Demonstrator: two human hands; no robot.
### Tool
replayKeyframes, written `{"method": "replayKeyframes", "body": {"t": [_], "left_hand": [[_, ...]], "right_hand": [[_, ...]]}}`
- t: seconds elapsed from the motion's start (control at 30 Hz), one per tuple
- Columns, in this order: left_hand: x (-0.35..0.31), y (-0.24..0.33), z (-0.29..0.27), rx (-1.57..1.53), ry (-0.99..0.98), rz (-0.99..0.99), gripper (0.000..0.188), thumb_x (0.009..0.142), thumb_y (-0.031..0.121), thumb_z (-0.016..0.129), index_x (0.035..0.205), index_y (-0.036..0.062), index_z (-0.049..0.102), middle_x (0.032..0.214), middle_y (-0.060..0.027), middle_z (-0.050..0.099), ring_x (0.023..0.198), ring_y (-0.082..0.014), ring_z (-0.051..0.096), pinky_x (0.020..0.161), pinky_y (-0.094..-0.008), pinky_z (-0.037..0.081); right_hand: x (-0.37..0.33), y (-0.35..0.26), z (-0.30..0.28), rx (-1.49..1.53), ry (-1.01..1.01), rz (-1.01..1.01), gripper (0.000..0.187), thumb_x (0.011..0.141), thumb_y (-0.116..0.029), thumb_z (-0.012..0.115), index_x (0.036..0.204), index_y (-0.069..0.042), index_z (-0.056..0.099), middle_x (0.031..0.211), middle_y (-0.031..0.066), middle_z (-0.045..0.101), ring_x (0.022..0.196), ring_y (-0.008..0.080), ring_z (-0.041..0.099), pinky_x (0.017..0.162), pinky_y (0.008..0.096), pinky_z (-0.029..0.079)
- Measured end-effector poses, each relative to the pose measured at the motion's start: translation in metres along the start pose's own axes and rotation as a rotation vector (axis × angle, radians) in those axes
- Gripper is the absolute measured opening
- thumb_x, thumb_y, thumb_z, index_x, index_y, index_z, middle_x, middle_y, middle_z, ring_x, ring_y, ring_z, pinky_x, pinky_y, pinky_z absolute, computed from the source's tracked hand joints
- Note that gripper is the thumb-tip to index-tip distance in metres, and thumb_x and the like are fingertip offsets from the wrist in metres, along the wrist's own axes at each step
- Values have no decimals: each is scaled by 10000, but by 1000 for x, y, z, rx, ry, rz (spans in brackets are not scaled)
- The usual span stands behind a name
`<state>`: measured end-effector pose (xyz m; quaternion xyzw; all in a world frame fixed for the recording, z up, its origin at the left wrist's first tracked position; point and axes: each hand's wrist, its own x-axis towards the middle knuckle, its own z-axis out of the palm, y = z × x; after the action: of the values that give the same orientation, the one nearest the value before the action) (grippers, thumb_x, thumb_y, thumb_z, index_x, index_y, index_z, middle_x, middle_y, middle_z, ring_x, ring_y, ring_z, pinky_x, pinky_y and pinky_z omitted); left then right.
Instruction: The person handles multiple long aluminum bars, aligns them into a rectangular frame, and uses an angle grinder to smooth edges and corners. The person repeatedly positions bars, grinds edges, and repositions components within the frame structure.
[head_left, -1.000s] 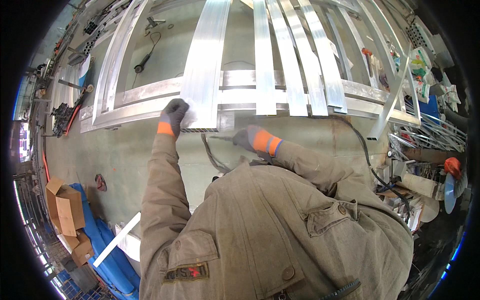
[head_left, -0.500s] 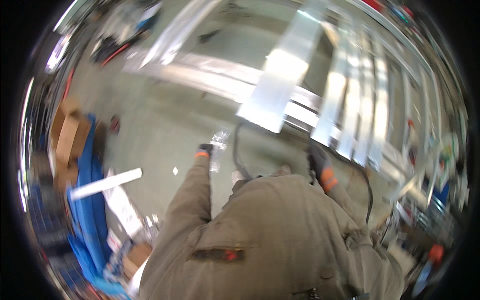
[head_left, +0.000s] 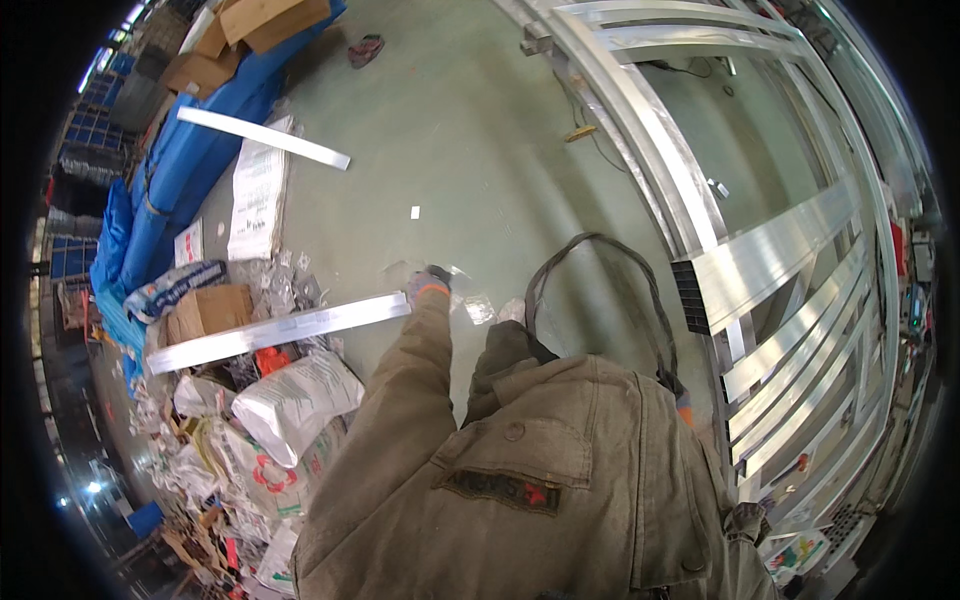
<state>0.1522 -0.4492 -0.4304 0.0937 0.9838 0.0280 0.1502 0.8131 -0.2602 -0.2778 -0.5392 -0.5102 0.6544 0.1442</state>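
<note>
My left hand [head_left: 433, 279], in a dark glove with an orange cuff, is stretched forward low over the floor. Its fingers look closed on crumpled clear plastic film [head_left: 480, 309], which shows on both sides of the glove. Beside that wrist is one end of a silvery metal bar [head_left: 285, 331]; its other end rests over bags and scrap. My right hand [head_left: 680, 399] is at my right side, mostly hidden by my jacket. A black cable [head_left: 597, 239] loops forward over the floor and runs up to that hand, which appears closed on it.
On the right stands a frame of aluminium profiles [head_left: 655, 130], with a broad profile [head_left: 775, 255] across it, its end jutting toward me. White sacks [head_left: 298, 400], cardboard boxes [head_left: 215, 312], a blue wrapped bundle [head_left: 190, 170] and another pale bar [head_left: 265, 137] crowd the left.
The view has swung left: the metal frame now sits further right, and more sacks and the second bar show. The plastic film has stayed with my left hand. My right hand is more hidden.
</note>
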Motion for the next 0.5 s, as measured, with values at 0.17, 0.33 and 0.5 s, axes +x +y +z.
{"method": "replayKeyframes", "body": {"t": [0.17,0.33,0.5], "left_hand": [[74,-117,-32,-653,-99,-95,345,871,382,873,1036,81,832,974,-89,840,907,-252,764,868,-442,597],[145,-215,-78,-523,153,-143,312,933,394,816,1085,121,831,1010,-127,835,972,-275,771,896,-427,586],[201,-280,-113,-800,393,-111,411,959,425,786,1207,97,786,1127,-150,816,1005,-305,773,929,-425,587]], "right_hand": [[49,97,-16,753,-190,298,341,1128,-207,587,1334,40,701,1126,155,786,997,233,734,890,370,595],[41,98,4,-439,-75,23,346,1124,-172,506,1335,25,697,1056,117,767,948,262,729,893,388,595],[-5,42,45,-955,-199,-43,338,1101,-201,585,1354,-2,690,1153,170,785,942,241,741,875,397,591]]}}
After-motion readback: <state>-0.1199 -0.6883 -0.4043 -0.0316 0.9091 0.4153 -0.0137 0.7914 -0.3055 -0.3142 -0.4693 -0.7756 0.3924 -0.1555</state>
